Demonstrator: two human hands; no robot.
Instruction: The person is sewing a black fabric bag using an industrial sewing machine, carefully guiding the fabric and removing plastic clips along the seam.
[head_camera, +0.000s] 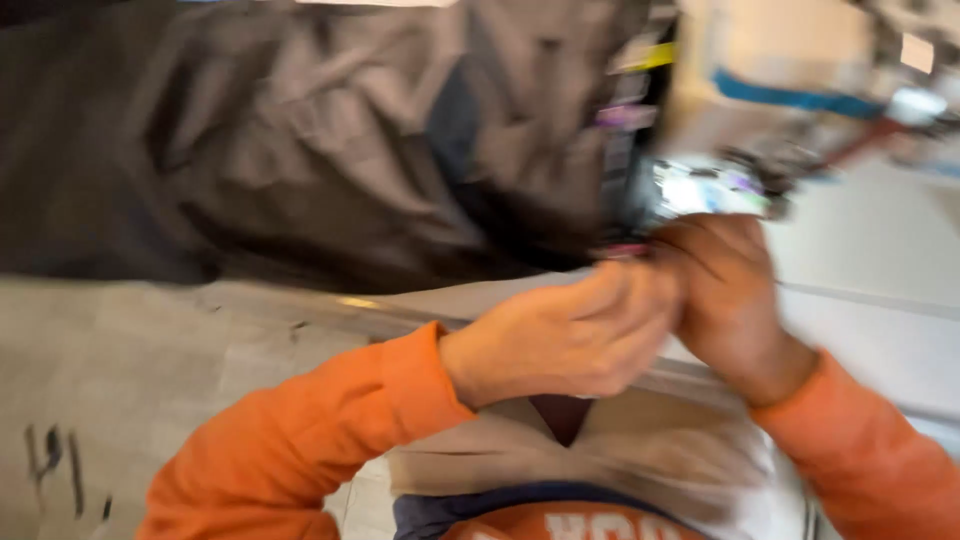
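Observation:
The view is heavily motion-blurred. Both my arms wear orange sleeves and my hands meet in the middle of the view. My left hand (560, 340) reaches in from the lower left with its fingers pressed together against my right hand; the blur hides whether it grips anything. My right hand (730, 295) is curled shut just under a shiny silver crinkled wrapper (700, 185), which seems to sit in its fingertips. A small pinkish bit (622, 250) shows where the two hands touch.
A large dark grey crumpled sheet (330, 150) fills the upper left. Pale floor tiles (120, 360) lie at left and a white flat surface (880, 270) at right. Beige, dark blue and orange cloth (600, 470) lies below my hands. Blurred clutter with a blue strip (790, 98) sits at the top right.

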